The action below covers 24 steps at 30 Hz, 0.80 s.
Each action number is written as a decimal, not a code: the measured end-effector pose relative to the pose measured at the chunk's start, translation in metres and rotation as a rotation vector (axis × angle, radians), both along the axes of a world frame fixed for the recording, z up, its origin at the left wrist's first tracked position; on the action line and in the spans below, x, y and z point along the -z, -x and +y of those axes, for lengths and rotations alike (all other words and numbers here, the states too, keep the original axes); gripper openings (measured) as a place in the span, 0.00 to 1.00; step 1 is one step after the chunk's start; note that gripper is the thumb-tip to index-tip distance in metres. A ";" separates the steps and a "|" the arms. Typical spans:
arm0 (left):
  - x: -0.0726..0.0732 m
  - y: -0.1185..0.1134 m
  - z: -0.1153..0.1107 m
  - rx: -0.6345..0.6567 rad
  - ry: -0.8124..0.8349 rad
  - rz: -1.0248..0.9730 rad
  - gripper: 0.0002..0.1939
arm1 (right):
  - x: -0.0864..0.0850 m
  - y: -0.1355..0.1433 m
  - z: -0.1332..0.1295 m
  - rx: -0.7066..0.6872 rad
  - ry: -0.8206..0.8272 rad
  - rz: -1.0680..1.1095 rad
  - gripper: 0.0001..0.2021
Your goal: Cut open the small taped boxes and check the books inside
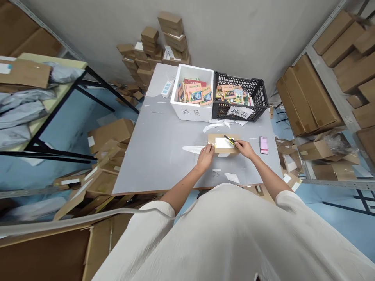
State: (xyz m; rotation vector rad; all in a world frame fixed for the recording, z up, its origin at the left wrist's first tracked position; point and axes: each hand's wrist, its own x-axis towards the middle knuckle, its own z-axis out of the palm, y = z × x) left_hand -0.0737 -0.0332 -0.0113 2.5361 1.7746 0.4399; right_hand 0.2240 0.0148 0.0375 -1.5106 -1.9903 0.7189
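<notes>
A small cardboard box (212, 138) with a white label (222, 143) on top lies on the grey table (164, 156). My left hand (206, 154) grips the left end of the box, fingers bent over its near left corner. In my right hand (245, 148) is a yellow and black utility knife (230, 141), its tip over the label and pointing to the far left. The fingers of this hand are closed round the handle at the right end of the box. Scraps of white paper (232, 178) lie near the box.
Behind the box stand a white foam bin (187, 111) and a black plastic crate (260, 102), both holding booklets. A phone (264, 145) lies to the right, a white power strip (167, 89) at the far left. Stacked cartons (146, 58) and shelves (319, 78) surround the table.
</notes>
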 end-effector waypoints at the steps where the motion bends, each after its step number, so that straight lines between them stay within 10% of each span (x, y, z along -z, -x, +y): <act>1: 0.000 -0.001 -0.001 -0.002 0.004 0.015 0.33 | -0.006 0.005 0.002 -0.029 0.005 -0.036 0.22; 11: -0.007 -0.006 -0.012 0.005 0.014 0.048 0.34 | -0.046 0.051 0.018 -0.310 -0.066 -0.574 0.19; 24: -0.014 -0.008 -0.018 0.009 0.034 0.020 0.33 | -0.052 0.080 0.024 -0.343 -0.101 -0.726 0.20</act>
